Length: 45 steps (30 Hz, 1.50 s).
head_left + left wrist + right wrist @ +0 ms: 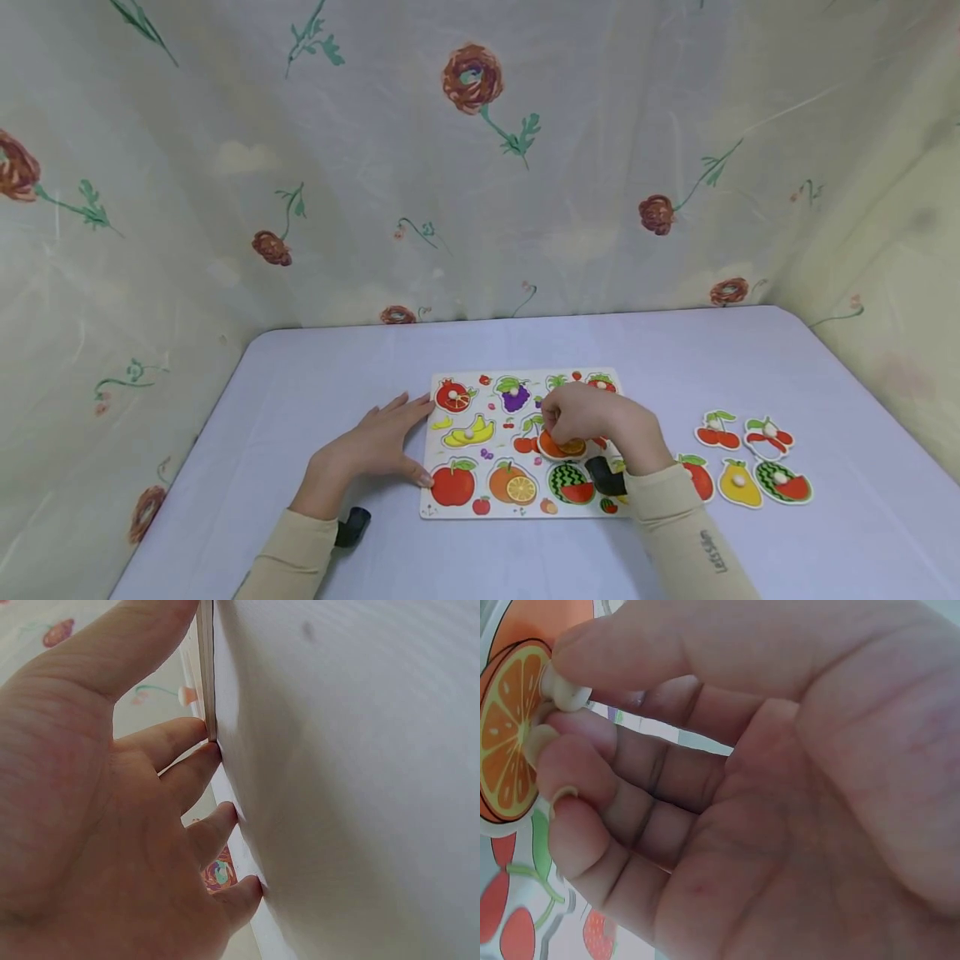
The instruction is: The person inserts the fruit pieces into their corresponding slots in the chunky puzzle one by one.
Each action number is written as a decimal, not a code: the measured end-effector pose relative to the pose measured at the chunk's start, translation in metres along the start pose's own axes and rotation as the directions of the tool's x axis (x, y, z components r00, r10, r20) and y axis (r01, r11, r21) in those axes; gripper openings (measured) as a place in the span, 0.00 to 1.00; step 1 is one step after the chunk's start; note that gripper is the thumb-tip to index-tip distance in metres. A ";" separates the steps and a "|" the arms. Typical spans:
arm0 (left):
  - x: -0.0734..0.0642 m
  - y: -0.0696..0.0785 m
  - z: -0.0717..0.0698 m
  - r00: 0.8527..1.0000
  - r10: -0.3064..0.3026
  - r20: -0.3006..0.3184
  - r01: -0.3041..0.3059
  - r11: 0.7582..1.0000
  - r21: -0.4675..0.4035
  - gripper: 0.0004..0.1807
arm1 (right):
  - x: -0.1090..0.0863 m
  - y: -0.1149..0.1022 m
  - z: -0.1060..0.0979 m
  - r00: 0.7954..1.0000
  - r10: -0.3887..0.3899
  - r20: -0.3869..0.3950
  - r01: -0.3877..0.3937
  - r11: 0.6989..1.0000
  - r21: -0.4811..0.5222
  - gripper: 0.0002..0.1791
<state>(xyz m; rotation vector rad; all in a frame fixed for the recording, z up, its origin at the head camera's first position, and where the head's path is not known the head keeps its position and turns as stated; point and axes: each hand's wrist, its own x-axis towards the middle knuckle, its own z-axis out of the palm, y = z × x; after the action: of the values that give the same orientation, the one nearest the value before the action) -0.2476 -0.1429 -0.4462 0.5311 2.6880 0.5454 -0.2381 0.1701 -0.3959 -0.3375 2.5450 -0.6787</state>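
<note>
A white fruit puzzle board (429, 510) lies on the table. My right hand (600, 417) is over its middle row, pinching the white knob (566, 690) of an orange-shaped puzzle piece (514, 727) between thumb and fingers. That piece partly covers a cherry picture (526, 444); whether it touches the board, I cannot tell. At the board's left edge, my left hand (375, 442) is spread, thumb and fingertips touching the side. Knobbed pomegranate (453, 397), grape (515, 398) and banana (471, 432) pieces sit in the board. An orange picture (510, 483) shows in the bottom row.
Right of the board lie loose knobbed pieces: cherries (717, 431), a pear (738, 485), a watermelon (789, 487) and a red-and-green fruit piece (768, 439). An apple piece (699, 477) is partly behind my right wrist. A flowered curtain (480, 200) hangs beyond the table (337, 367).
</note>
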 end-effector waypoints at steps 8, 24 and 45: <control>-0.001 0.002 0.001 1.000 -0.008 -0.001 0.008 1.000 0.005 0.59 | 0.003 -0.015 0.012 1.000 -0.007 0.010 0.008 0.999 -0.043 0.08; -0.001 0.002 -0.001 1.000 0.002 -0.007 -0.002 1.000 0.002 0.58 | -0.001 -0.045 0.029 0.999 -0.009 0.049 0.013 0.996 -0.085 0.15; -0.002 0.004 -0.002 1.000 -0.005 -0.004 0.005 1.000 -0.001 0.58 | -0.001 -0.059 0.039 0.996 -0.041 0.080 0.050 0.992 -0.114 0.12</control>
<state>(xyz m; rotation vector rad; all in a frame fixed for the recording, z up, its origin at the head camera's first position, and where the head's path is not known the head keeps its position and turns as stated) -0.2458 -0.1408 -0.4426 0.5239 2.6918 0.5467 -0.2108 0.1043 -0.3944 -0.4534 2.5151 -0.5250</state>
